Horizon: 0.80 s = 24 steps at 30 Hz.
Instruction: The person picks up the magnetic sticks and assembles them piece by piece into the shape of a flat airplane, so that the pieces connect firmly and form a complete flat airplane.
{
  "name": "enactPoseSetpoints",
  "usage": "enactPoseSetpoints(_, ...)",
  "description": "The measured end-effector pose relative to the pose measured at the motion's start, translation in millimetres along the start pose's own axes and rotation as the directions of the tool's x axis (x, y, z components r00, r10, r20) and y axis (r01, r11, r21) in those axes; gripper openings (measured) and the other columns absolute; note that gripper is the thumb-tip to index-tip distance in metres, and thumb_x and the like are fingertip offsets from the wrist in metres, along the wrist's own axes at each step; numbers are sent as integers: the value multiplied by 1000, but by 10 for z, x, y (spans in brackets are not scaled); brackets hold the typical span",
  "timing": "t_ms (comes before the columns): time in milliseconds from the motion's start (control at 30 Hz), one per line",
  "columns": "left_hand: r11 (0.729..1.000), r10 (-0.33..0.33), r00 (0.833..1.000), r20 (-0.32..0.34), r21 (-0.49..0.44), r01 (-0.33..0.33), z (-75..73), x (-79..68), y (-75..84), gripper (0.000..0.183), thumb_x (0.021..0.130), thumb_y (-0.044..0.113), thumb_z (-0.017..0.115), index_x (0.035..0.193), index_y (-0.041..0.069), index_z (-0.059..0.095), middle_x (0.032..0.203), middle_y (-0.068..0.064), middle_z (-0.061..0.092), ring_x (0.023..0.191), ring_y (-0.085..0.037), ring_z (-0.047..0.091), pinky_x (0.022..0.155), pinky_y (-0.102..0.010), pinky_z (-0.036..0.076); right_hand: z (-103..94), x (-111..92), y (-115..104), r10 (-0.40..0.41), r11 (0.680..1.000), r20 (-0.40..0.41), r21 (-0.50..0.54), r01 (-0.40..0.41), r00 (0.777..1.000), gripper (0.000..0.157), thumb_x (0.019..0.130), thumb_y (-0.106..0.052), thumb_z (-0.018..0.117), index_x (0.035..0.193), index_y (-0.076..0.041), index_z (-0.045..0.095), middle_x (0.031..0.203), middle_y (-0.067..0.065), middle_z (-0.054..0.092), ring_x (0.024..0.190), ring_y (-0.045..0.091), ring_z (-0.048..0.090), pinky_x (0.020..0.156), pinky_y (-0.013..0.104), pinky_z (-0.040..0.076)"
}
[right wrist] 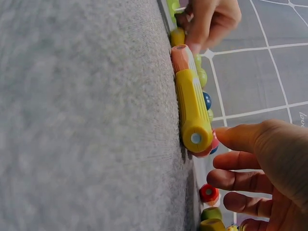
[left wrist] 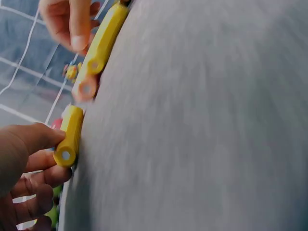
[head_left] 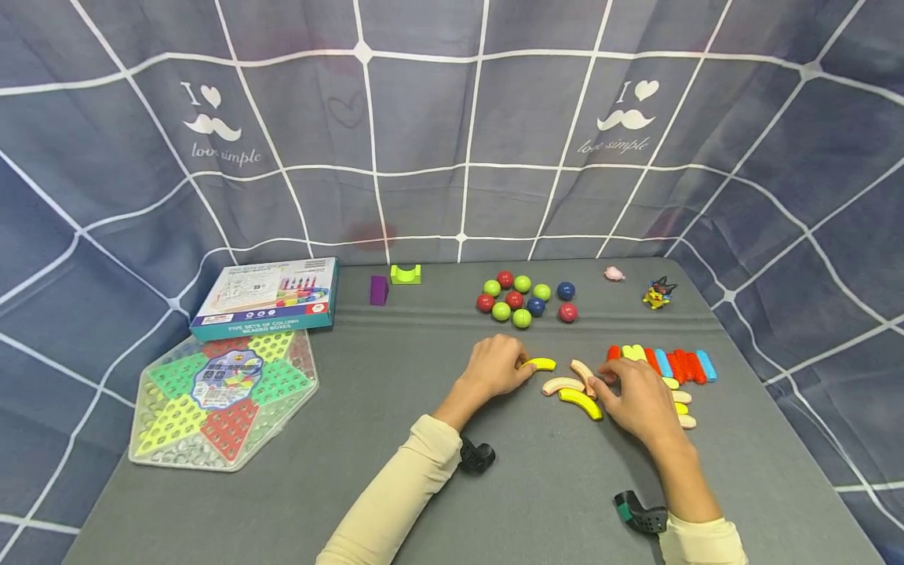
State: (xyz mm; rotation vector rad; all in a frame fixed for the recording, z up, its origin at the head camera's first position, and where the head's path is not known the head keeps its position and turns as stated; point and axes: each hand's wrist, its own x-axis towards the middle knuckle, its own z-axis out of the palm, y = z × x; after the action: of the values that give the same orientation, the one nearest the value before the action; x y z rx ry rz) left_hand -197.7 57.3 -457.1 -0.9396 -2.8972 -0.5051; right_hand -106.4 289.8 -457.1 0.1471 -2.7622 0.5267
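Note:
My left hand (head_left: 500,367) pinches a yellow curved rod (head_left: 540,364) between thumb and fingers, low over the table. A round pale spot shows in that rod's end in the left wrist view. To its right lie another yellow curved rod (head_left: 581,404) and two pale pink curved rods, one flat (head_left: 563,385) and one slanting (head_left: 581,369). My right hand (head_left: 641,399) is beside the slanting pink rod, thumb tip right at its edge. In the right wrist view its fingers (right wrist: 240,180) are loosely bent and spread, with nothing seen between them.
Red, yellow and blue short rods (head_left: 681,366) line up beyond my right hand; yellow and pale rods (head_left: 681,397) sit beside it. Colored balls (head_left: 521,317) cluster behind. Two figurines (head_left: 658,293), blocks (head_left: 379,290), a box (head_left: 264,294) and a hexagonal game board (head_left: 226,400) stand around.

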Motion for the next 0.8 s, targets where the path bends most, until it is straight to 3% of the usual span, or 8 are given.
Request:
enactPoseSetpoints(233,995,-99,993,-67,-29,97,-224,-258,-427,21,84,35,67,67,24,67,55,12,45,52,-6,40,45,-26,31,14,92,-52,-20,1000,35,13,20,999,24,81,-26,74,92,-5,71,82,5,66,80,27,57,66,46,44)
enactPoseSetpoints(467,966,-260,952,-159,-38,257,-453,-743,-854,15,83,31,70,74,19,72,60,12,51,53,-6,44,47,-26,35,36,177,-65,0,1000,126,1,-1,992,19,84,-29,70,90,-11,72,80,0,66,75,21,59,59,41,44)
enactPoseSetpoints(600,945,-325,929,-177,-82,315,-509,-961,-979,13,82,29,72,77,17,74,63,12,57,52,-5,48,47,-26,39,27,212,-62,22,1000,173,11,-24,985,17,83,-27,71,90,-12,71,79,-1,64,72,19,57,56,37,41)
enactPoseSetpoints(800,938,-343,914,-215,-118,325,-518,-1087,-1014,14,81,29,71,74,17,73,62,12,60,51,-4,49,46,-26,40,34,256,-87,37,999,209,12,-41,977,17,83,-24,70,91,-9,71,78,1,64,69,20,56,55,37,40)
